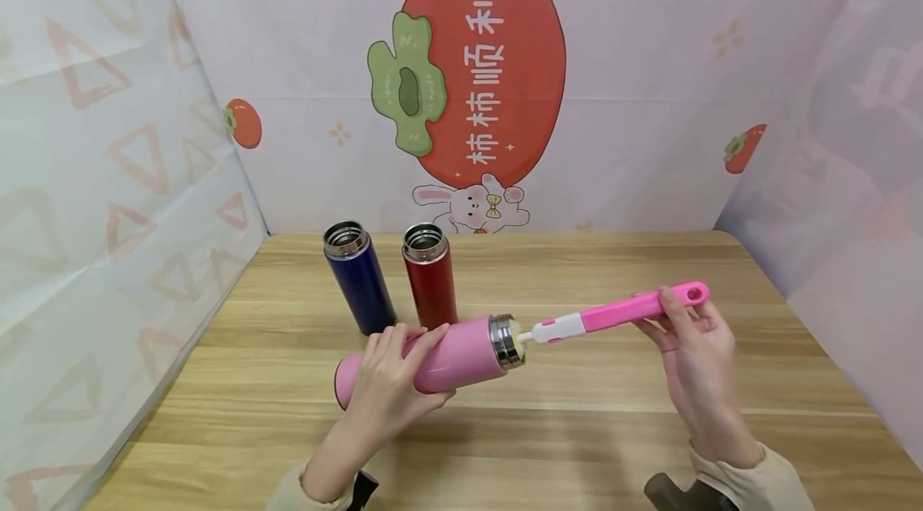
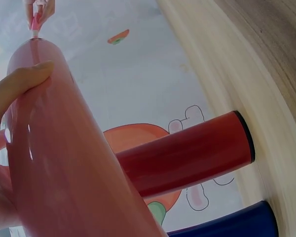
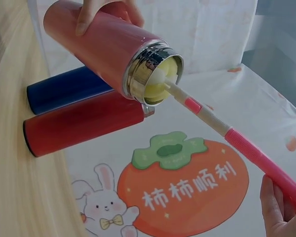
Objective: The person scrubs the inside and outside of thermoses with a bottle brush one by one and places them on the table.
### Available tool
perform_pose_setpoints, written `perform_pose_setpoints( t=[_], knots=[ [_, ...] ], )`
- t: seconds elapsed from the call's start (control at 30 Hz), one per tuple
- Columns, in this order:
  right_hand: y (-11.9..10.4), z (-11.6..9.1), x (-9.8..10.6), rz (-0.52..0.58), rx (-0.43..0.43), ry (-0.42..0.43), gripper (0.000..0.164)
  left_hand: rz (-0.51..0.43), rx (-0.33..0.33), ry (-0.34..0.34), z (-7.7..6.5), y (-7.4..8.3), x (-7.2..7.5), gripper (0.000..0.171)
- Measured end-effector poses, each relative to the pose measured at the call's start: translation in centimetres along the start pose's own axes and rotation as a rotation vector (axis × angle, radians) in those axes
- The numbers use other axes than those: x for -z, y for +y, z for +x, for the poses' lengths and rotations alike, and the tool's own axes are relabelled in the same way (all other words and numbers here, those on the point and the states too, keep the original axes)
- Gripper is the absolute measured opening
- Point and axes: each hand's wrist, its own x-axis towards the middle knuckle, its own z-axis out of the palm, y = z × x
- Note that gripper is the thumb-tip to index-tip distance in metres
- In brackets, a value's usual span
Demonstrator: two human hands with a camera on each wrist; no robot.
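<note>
A pink thermos bottle (image 1: 461, 355) lies tilted above the table, its steel mouth toward the right. My left hand (image 1: 392, 383) grips it round the body. In my right hand (image 1: 699, 359) I hold the pink handle of a bottle brush (image 1: 620, 313) near its looped end. The brush's white neck enters the bottle mouth; a yellow sponge head (image 3: 168, 79) fills the opening in the right wrist view, and its deeper part is hidden inside the bottle. The left wrist view shows my thumb lying along the pink bottle (image 2: 64, 138).
Behind the pink bottle stand a blue thermos bottle (image 1: 360, 283) and a red thermos bottle (image 1: 430, 279), both upright with uncovered mouths. They are on a wood-grain table (image 1: 577, 431). A printed cloth backdrop (image 1: 634, 134) rises at the table's back edge, with cloth at both sides.
</note>
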Motion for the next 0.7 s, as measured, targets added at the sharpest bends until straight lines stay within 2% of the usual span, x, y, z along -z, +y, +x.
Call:
perform_pose_setpoints(
  t=[0.13,0.17,0.2,0.27,0.37,0.43,0.47,0.5,0.67,0.7],
  knots=[
    [0.8,0.2,0.8,-0.039,-0.018,-0.022,0.008,-0.005,0.003,-0.005,0.0,0.0,-0.1,0.075],
    [1.4,0.5,1.9,-0.019,-0.013,-0.065,0.009,-0.005,0.004,-0.005,0.0,0.0,-0.1,0.075],
    [1.7,0.6,2.0,-0.07,-0.036,-0.04,0.01,-0.007,0.003,-0.005,0.0,0.0,-0.2,0.075],
    [3.4,1.1,4.0,-0.092,-0.067,-0.1,0.012,-0.015,0.006,-0.016,0.1,0.2,-0.2,0.074],
    [7.0,2.2,8.2,-0.112,-0.095,-0.179,0.018,-0.029,0.015,-0.033,0.2,0.6,-0.2,0.073],
    [9.0,2.5,9.9,-0.112,-0.132,-0.188,0.02,-0.036,0.023,-0.048,0.3,0.8,-0.2,0.071],
    [8.8,2.0,8.9,-0.14,-0.139,-0.18,0.019,-0.037,0.02,-0.045,0.3,0.9,-0.3,0.072],
    [9.3,1.8,8.9,-0.092,-0.144,-0.203,0.018,-0.039,0.017,-0.043,0.3,1.0,-0.3,0.072],
    [4.2,-2.1,-0.8,-0.211,-0.201,-0.131,0.005,-0.039,-0.005,-0.034,0.3,1.1,-0.5,0.074],
    [4.1,-2.2,-1.0,-0.202,-0.198,-0.134,0.003,-0.037,-0.004,-0.036,0.3,1.1,-0.5,0.073]
  ],
)
